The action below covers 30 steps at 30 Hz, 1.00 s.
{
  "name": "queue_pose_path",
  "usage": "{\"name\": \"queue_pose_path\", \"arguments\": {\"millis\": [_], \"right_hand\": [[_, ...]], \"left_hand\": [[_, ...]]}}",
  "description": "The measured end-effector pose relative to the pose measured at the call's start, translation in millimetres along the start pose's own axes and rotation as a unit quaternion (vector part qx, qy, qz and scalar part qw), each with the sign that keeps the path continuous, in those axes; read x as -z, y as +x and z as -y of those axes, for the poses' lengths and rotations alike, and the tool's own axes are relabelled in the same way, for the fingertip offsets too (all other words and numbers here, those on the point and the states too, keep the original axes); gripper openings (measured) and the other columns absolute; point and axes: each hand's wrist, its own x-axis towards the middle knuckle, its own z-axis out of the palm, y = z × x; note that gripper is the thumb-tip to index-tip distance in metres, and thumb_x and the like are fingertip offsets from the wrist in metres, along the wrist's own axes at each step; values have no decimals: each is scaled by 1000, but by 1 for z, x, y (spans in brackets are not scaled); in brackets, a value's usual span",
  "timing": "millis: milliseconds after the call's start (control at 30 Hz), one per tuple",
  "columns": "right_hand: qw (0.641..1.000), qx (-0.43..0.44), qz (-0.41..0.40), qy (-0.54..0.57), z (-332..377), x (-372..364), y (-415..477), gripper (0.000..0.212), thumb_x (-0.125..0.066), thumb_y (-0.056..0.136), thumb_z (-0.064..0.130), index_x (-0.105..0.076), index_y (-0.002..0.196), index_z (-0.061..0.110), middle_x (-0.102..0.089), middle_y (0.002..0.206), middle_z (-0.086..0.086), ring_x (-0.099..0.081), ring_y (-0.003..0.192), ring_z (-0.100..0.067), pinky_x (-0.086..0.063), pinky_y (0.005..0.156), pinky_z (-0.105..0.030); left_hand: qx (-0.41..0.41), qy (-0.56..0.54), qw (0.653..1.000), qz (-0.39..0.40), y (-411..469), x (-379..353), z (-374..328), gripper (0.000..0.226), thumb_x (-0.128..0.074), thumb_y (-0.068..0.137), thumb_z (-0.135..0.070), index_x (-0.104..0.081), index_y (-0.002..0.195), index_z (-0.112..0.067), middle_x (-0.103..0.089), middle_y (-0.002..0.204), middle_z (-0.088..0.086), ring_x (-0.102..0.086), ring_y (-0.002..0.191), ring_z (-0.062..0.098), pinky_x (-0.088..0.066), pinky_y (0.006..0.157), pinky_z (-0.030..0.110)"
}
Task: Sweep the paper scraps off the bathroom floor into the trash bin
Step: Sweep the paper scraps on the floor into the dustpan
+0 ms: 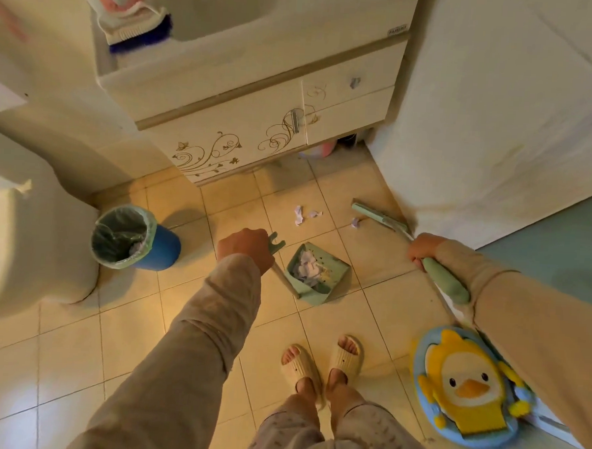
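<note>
My left hand [243, 247] grips the handle of a green dustpan [314, 273] that stands on the tiled floor and holds several pale paper scraps. My right hand [423, 248] holds the green broom handle [446, 282]; the broom head [379, 216] rests on the floor by the white wall corner. Loose paper scraps [303, 215] lie on the tiles beyond the dustpan, and one more scrap [355, 222] sits beside the broom head. A blue trash bin [134, 238] with a green liner stands to the left, some paper inside it.
A white toilet [19, 244] fills the left side, close to the bin. A sink cabinet [259, 119] with swirl patterns stands ahead. A duck-shaped child seat [468, 384] leans at the right. My slippered feet [321, 363] stand behind the dustpan.
</note>
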Motion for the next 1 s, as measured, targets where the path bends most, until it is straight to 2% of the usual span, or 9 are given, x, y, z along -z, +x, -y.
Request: {"name": "queue_pose_path", "arguments": {"millis": [100,167,233,300,433,533,800,933,1000], "right_hand": [[995,-8,46,-85,9,-16,-5,69,-41,91,1,-45,22,10,-33,11,4,-35,49,-15,-31,48,-21],[990,-15,74,-116,6,-30,-6,52,-42,90,1,-45,38,7,-35,12,4,-35,49,-14,-31,48,-20],[986,-28,121,-110,-4,-40,-11,32,-42,88,1,-48,58,8,-45,25,-1,-35,50,-16,-31,51,-21],[982,-58,171,-48,-17,-40,-13,22,-38,88,1,-48,72,14,-43,38,-7,-34,48,-15,-30,49,-23],[968,-66,168,172,-49,-22,-18,31,-37,90,-1,-37,62,13,-39,26,0,-36,24,-8,-29,31,-11],[942,-63,192,266,-59,-10,-18,34,-39,92,0,-38,60,12,-41,30,-1,-40,22,-7,-32,29,-11],[957,-44,147,247,-30,11,-23,35,-44,89,-2,-39,57,10,-42,29,-2,-39,20,-8,-32,31,-9],[960,-25,112,255,-8,27,-9,39,-44,88,-2,-38,52,10,-40,27,-2,-38,19,-9,-32,30,-10],[957,-6,88,276,1,32,0,37,-45,87,-3,-37,54,11,-43,29,-3,-41,21,-9,-33,30,-11]], "left_hand": [[9,-3,1000,6,0,-5,-5,23,-53,91,-28,-62,107,-15,-64,94,3,-54,78,20,-43,70,28],[9,-4,1000,7,-1,-8,-7,23,-52,92,-27,-62,109,-15,-66,99,4,-57,81,20,-41,70,28],[5,-8,1000,6,-4,-11,-7,23,-51,92,-26,-62,110,-15,-67,103,4,-63,90,22,-42,70,28],[5,-7,1000,9,-4,-13,-8,24,-51,92,-26,-62,110,-15,-68,103,5,-64,93,22,-44,72,28],[-7,-10,1000,1,-10,-14,-4,25,-50,93,-28,-63,109,-14,-68,103,4,-65,93,21,-46,73,28],[-12,-13,1000,3,-15,-18,1,26,-48,94,-28,-61,111,-15,-68,105,3,-64,94,20,-48,78,29],[29,-58,998,-19,-22,-21,37,27,-55,91,-32,-61,111,-15,-67,103,3,-64,92,20,-50,79,29],[57,-74,995,-33,-19,-18,55,26,-54,91,-33,-61,109,-14,-67,100,4,-59,80,18,-45,70,28],[69,-74,994,-35,-17,-16,60,26,-54,91,-33,-61,109,-15,-67,102,4,-61,85,20,-42,68,28]]}}
